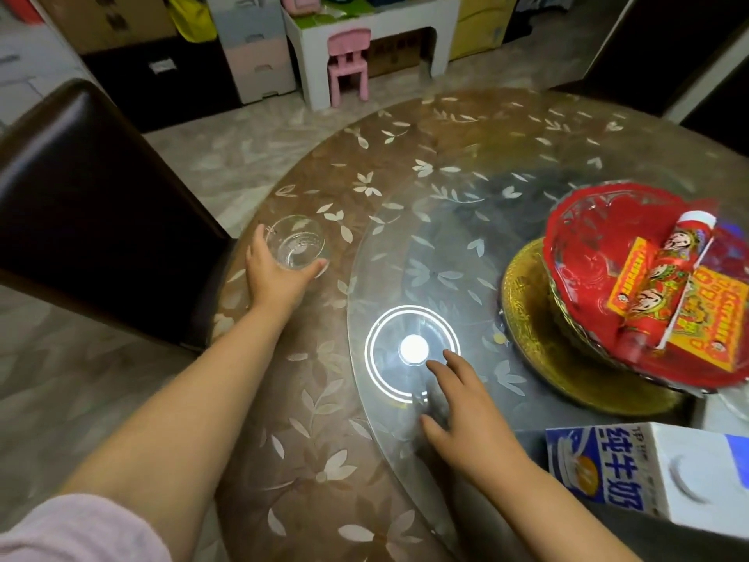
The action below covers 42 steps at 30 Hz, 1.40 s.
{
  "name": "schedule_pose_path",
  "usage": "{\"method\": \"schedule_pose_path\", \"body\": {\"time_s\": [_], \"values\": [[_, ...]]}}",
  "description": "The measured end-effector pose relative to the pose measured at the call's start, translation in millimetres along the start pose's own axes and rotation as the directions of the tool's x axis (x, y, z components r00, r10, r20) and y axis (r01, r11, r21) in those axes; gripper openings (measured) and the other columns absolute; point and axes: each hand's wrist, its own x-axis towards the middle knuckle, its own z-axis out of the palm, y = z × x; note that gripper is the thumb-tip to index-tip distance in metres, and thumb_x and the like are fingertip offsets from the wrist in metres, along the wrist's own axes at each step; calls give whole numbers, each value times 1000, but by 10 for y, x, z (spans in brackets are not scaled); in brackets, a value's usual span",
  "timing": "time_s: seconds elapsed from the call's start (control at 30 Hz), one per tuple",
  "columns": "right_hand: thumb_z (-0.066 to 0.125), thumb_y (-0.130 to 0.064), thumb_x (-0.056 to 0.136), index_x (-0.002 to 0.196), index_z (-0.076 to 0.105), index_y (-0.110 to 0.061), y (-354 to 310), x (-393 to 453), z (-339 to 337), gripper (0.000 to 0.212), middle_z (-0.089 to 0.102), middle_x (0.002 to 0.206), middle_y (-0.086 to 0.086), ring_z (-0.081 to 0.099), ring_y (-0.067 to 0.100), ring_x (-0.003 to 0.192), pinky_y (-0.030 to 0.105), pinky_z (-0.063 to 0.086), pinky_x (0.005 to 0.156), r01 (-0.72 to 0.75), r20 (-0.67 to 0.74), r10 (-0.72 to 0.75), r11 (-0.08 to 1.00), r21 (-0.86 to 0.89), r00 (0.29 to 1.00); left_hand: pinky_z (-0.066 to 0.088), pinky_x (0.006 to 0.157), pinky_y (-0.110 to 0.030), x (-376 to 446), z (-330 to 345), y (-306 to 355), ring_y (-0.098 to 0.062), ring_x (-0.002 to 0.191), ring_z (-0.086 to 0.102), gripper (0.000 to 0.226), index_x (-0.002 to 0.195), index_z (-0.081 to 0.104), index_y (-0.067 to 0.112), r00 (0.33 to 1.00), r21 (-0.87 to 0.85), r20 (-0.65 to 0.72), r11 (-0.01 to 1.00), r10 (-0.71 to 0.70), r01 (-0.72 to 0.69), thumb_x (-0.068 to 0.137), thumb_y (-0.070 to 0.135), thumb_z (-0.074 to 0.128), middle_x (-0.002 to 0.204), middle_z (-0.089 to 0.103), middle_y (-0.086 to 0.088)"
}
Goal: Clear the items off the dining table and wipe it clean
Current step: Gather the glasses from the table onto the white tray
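Glass cup (298,247), clear and thin-walled, stands upright near the left edge of the dining table (324,460), off the glass turntable (466,245). I judge it light, stiff, breakable and slick; empty as far as I can tell. Best hold is round the lower wall, thumb on one side and fingers on the other, not by the rim.

My left hand (275,273) has it that way: arm stretched forward, thumb along the near right side, fingers curled round the far left side, palm behind the cup. Cup base looks to be on the table; cannot tell if it is lifted.

My right hand (466,411) lies over the near part of the turntable, fingers spread and straight, gripping nothing. Fingertips appear to touch the glass beside the bright lamp reflection; contact not certain.

To be cleared as well: milk carton (656,468) at the near right, lying on its side, and a red-lined bowl (587,233) of red and yellow packets on a gold tray (539,354). Wiping not yet begun; no cloth in view.
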Motion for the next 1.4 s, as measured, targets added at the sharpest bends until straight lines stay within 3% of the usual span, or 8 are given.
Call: {"method": "schedule_pose_path", "body": {"time_s": [0.23, 0.43, 0.67, 0.87, 1.03, 1.2, 1.33, 1.4], "values": [[61, -35, 92, 138, 43, -30, -493, -98, -252, 50, 45, 139, -13, 50, 5, 122, 19, 46, 96, 38, -143, 38, 871, 491, 989, 40, 101, -17, -1054, -466, 773, -2, 126, 44, 100, 141, 44, 25, 958, -142, 83, 955, 274, -261, 55, 40, 93, 141, 48, 8], [41, -36, 103, 130, 50, -11, -723, -538, -618, 38, 63, 123, 16, 68, 30, 105, 47, 56, 89, 36, -62, 234, 115, 993, 970, 35, 85, 3, -2024, -730, 1495, -3, 121, 52, 98, 135, 51, 24, 843, -269, 203, 856, 499, -442, 48, 32, 96, 131, 55, 6], [39, -50, 100, 135, 51, -6, -299, -1472, -1113, 58, 62, 127, 22, 64, 39, 112, 52, 51, 96, 78, -45, 145, -231, 970, 988, 52, 85, -15, -2917, -866, 2067, -1, 120, 55, 100, 136, 50, 29, 735, -515, 363, 781, 573, -354, 48, 26, 96, 128, 59, 11], [39, -58, 91, 106, 70, -15, 469, -2337, -1448, 55, 68, 108, 13, 61, 26, 79, 34, 46, 63, 136, -115, 100, -239, 961, 988, 53, 96, -48, -3854, -426, 2275, -13, 121, 59, 98, 136, 50, 22, 599, -658, 521, 733, 608, -172, 47, 28, 90, 127, 63, 3], [41, -65, 84, 99, 74, -20, 1239, -2967, -1579, 58, 68, 112, 12, 62, 20, 71, 30, 49, 59, 156, -112, 163, -294, 943, 980, 53, 98, -32, -4629, 193, 2460, -5, 122, 57, 98, 138, 47, 24, 502, -619, 622, 770, 600, -154, 50, 20, 91, 132, 61, 7], [37, -68, 88, 124, 64, -15, 1986, -3353, -1735, 69, 64, 128, 16, 62, 28, 102, 31, 56, 65, 232, -124, 292, -374, 898, 948, 50, 96, -22, -5191, 839, 2673, 9, 123, 50, 96, 138, 40, 40, 364, -520, 742, 825, 564, -220, 54, 38, 88, 133, 56, 17], [40, -63, 91, 130, 57, -18, 2588, -3490, -1870, 61, 67, 123, 13, 68, 30, 104, 33, 58, 69, 322, -188, 420, -275, 906, 888, 52, 97, -30, -5479, 1337, 2702, 9, 122, 48, 88, 143, 36, 37, 339, -415, 799, 864, 496, -286, 69, 34, 85, 136, 49, 15], [49, -62, 88, 130, 51, -19, 2883, -3451, -1972, 59, 67, 120, 11, 69, 30, 101, 36, 58, 64, 312, -237, 552, -45, 949, 799, 49, 102, -35, -5525, 1578, 2643, -2, 127, 46, 87, 146, 37, 32, 339, -318, 829, 874, 445, -368, 72, 41, 82, 142, 44, 10]]}}
